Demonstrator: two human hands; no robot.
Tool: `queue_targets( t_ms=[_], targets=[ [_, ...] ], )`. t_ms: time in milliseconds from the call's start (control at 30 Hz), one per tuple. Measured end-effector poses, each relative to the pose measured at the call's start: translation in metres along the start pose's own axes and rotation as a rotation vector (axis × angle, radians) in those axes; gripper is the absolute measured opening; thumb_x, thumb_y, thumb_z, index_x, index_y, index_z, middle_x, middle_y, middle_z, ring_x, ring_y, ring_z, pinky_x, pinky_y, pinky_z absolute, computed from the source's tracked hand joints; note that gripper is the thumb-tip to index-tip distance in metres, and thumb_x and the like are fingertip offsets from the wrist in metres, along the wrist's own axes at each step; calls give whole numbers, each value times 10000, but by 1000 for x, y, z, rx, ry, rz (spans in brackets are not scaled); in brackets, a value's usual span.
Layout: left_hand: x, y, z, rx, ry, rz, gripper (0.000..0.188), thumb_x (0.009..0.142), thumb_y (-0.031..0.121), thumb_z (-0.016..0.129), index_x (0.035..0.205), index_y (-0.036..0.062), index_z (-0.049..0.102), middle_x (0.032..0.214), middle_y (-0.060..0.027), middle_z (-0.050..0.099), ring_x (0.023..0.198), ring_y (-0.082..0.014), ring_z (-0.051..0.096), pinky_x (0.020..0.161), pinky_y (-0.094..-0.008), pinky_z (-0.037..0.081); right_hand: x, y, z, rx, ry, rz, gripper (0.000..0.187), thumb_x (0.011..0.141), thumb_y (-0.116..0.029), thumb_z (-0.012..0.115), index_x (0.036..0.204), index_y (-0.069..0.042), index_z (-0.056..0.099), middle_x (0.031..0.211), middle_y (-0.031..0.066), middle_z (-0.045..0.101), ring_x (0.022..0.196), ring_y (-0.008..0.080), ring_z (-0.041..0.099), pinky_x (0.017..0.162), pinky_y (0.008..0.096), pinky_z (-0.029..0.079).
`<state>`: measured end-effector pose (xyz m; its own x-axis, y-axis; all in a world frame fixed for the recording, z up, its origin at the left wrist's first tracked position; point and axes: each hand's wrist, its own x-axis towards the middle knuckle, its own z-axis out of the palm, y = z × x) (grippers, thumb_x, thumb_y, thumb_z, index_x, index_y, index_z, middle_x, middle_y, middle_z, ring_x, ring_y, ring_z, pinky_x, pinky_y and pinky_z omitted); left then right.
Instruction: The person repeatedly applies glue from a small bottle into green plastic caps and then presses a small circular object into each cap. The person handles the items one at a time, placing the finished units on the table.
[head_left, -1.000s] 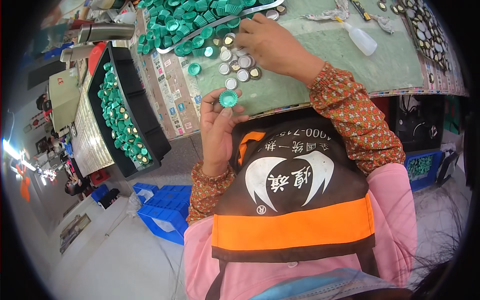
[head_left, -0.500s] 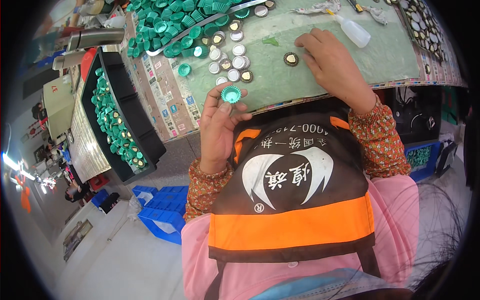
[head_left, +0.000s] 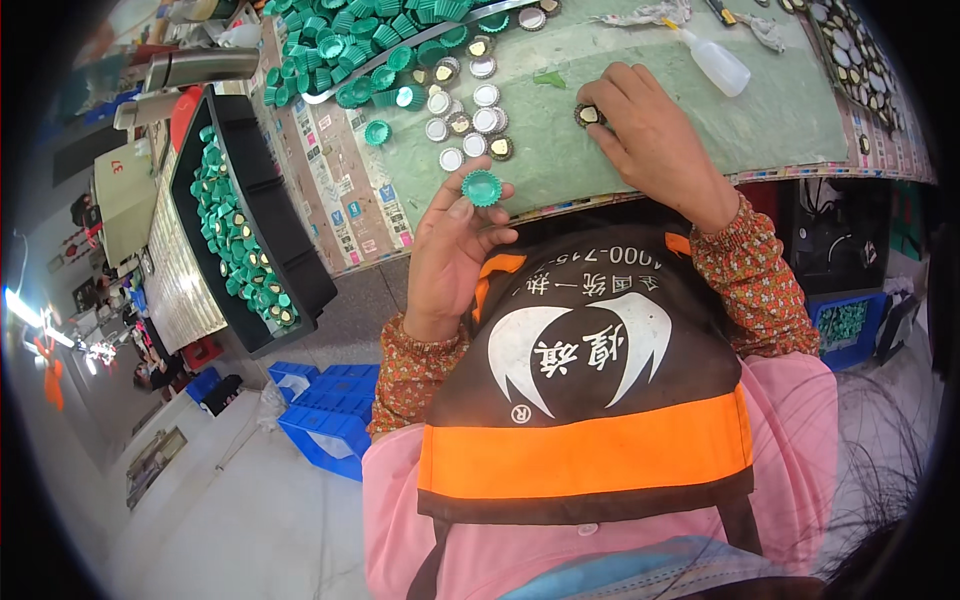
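Observation:
My left hand (head_left: 452,245) pinches a green fluted cap (head_left: 482,187) between thumb and fingers, its hollow side facing up, just off the near edge of the green table mat (head_left: 560,175). On the mat, my right hand (head_left: 650,135) has its fingertips curled round a dark-rimmed crown cap (head_left: 588,115) with a pale yellow piece in its middle. Between the hands and the green heap stands a loose group of crown caps (head_left: 486,120), some with white faces and some with yellowish pieces. A single green cap (head_left: 377,132) lies left of them.
A large heap of green caps (head_left: 340,45) lies behind a metal strip (head_left: 405,45). At left, a black bin (head_left: 270,215) holds green caps with yellowish pieces. A white squeeze bottle (head_left: 715,65) lies far right, near a tray of caps (head_left: 850,60). Blue crates (head_left: 325,410) stand on the floor.
My right hand has come down and left onto the dark-rimmed crown cap, which lay apart from its fingers before. My left hand still holds the green cap, shifted slightly right.

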<state>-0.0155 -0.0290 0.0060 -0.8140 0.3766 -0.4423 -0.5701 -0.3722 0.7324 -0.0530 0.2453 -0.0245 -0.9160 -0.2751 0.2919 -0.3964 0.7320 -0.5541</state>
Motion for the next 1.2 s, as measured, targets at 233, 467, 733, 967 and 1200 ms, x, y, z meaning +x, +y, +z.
queue_targets(
  t_ms=[233,467,733,967,1200],
  targets=[
    [2,-8,-9,-163,-82,-74,554,1049,243,499,1526,-1,354,1248,-141,615,965,-191,620,853,-369,588,2,-32,-13,333,2,-106,288,860,-104,696,1123,-43,596,1036,136,554,993,352,551,850,430,476],
    [0,-13,1,-82,-79,-71,534,1048,273,525,1491,0,408,1223,-100,631,968,-146,622,847,-330,595,-1,-74,-3,362,29,-161,308,826,-96,701,1104,-21,589,1006,145,564,972,340,566,840,418,489],
    [1,-15,3,3,-92,-58,499,1062,254,510,1482,0,416,1246,-85,631,1090,-169,652,882,-329,585,-8,-81,2,296,1,-161,402,801,-48,717,1176,-9,577,1031,146,547,925,328,554,820,406,492],
    [-2,-14,8,27,-57,-77,480,1062,243,519,1473,12,433,1254,-82,630,1091,-167,651,880,-323,577,-9,-82,6,282,38,-151,291,802,-87,678,1065,-9,580,980,136,540,914,324,544,806,402,477],
    [-2,-17,6,27,-75,-82,475,1062,248,523,1464,9,440,1252,-86,630,1092,-172,653,884,-327,577,-11,-83,4,294,41,-152,286,800,-83,678,1057,-2,581,971,139,531,898,327,537,794,412,479]
  ],
)
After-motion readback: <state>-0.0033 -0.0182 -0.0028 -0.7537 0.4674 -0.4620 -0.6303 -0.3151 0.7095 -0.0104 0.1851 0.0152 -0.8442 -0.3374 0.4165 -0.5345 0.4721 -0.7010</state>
